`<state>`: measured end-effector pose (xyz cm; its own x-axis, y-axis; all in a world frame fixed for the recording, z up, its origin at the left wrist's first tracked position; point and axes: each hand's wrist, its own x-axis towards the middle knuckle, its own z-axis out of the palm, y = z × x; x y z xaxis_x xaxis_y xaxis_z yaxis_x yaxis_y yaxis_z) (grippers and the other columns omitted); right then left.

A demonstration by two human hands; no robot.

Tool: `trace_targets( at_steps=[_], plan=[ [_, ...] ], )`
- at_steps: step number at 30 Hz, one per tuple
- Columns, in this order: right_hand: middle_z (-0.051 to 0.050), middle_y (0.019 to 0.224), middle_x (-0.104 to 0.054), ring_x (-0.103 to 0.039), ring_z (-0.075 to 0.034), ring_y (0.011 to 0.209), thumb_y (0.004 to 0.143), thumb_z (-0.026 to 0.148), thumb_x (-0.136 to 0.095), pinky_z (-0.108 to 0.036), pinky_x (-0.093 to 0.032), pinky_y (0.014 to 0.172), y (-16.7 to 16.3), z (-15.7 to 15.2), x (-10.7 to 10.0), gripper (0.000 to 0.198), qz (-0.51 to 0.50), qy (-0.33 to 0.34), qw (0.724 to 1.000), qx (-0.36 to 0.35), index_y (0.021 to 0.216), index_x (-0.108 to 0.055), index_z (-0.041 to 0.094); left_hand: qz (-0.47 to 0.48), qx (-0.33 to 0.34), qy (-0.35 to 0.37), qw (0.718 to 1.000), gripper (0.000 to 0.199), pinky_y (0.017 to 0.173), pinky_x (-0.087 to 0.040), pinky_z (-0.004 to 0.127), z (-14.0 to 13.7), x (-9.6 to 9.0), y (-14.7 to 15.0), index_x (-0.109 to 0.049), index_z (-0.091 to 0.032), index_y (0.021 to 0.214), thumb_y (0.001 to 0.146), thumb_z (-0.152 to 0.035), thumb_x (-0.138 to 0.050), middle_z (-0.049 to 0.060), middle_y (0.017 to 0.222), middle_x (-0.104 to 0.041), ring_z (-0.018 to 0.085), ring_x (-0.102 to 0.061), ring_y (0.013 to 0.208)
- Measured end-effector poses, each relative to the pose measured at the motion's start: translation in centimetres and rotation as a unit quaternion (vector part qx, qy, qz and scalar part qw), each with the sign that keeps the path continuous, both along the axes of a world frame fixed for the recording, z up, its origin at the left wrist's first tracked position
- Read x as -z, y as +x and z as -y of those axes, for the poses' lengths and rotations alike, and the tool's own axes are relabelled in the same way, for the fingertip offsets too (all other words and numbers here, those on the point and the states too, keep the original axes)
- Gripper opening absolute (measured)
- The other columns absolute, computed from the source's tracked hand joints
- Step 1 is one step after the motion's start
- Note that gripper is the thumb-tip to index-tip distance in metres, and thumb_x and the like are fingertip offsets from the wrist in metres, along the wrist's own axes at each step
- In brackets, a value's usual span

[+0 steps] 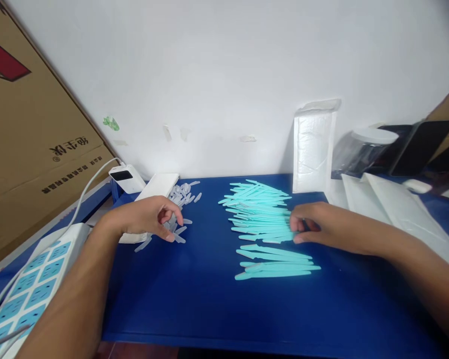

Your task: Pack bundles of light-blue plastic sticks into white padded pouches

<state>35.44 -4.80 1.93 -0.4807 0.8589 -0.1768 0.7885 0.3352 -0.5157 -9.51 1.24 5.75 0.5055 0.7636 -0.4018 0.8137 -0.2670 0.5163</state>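
Observation:
Many turquoise eyebrow razors (260,212) lie in a loose pile on the blue table, roughly parallel, with handle ends toward the right. A smaller group of the same razors (277,269) rests just in front. At the pile's right side, my right hand (310,224) has its fingers curled and its thumb and forefinger close around a handle end. Small translucent blade caps (181,192) are scattered on the left. Over them hovers my left hand (159,217), thumb and forefinger apart, with nothing visible between them; a few caps are hidden beneath it.
A white power strip (71,244) and a white device with a cable (127,178) stand left, beside a large cardboard box (30,124). A padded envelope (314,149) leans on the wall; more white envelopes (392,199) and a lidded clear jar (370,149) are at the right.

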Motion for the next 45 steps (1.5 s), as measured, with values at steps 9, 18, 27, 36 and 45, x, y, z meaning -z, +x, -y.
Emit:
trace_targets(
  at_steps=[9,18,27,36,45],
  plan=[
    [-0.004,0.086,-0.074,-0.065,-0.022,0.074,0.09,0.044,-0.073,-0.032,-0.045,0.064,0.2,0.0,-0.1,0.021,0.009,-0.029,0.999,0.012,0.086,-0.074,0.024,-0.039,0.043,0.018,0.998,0.025,0.06,-0.034,0.027,-0.4,1.8,0.9,-0.083,-0.025,0.082,0.072,-0.048,-0.087,-0.003,0.068,-0.045,0.015,-0.045,0.06],
    [-0.005,0.091,-0.074,-0.066,-0.024,0.079,0.094,0.043,-0.069,-0.034,-0.047,0.067,0.5,0.0,0.1,0.02,0.026,-0.017,1.0,0.002,0.091,-0.075,0.024,0.086,0.047,0.033,0.995,0.034,0.063,-0.045,0.026,1.2,2.4,5.0,-0.077,-0.02,0.088,0.086,-0.054,-0.077,0.002,0.077,-0.07,0.018,-0.062,0.071],
    [-0.005,0.097,-0.074,-0.068,-0.025,0.088,0.098,0.052,-0.066,-0.036,-0.052,0.077,0.9,0.3,-0.9,0.028,-0.066,-0.017,0.998,0.002,0.093,-0.07,0.025,0.303,-0.06,0.019,0.951,0.032,0.071,-0.056,0.028,2.9,5.6,9.4,-0.076,-0.016,0.09,0.087,-0.048,-0.082,0.006,0.084,-0.077,0.017,-0.07,0.074],
    [-0.003,0.084,-0.07,-0.067,-0.019,0.073,0.096,0.053,-0.073,-0.034,-0.058,0.068,-1.5,0.9,-0.9,0.029,-0.252,0.021,0.965,0.064,0.097,-0.066,0.024,0.346,-0.081,0.003,0.935,0.034,0.073,-0.062,0.031,3.2,5.9,10.1,-0.084,-0.016,0.101,0.091,-0.048,-0.079,0.009,0.089,-0.083,0.019,-0.074,0.075],
    [-0.004,0.097,-0.076,-0.069,-0.023,0.089,0.096,0.053,-0.073,-0.035,-0.057,0.077,-2.5,0.9,-0.5,0.026,-0.232,0.108,0.963,0.083,0.092,-0.073,0.027,0.375,-0.113,0.017,0.92,0.031,0.071,-0.062,0.03,2.9,6.6,10.0,-0.086,-0.018,0.101,0.09,-0.047,-0.081,0.01,0.094,-0.085,0.018,-0.073,0.074]
  ],
)
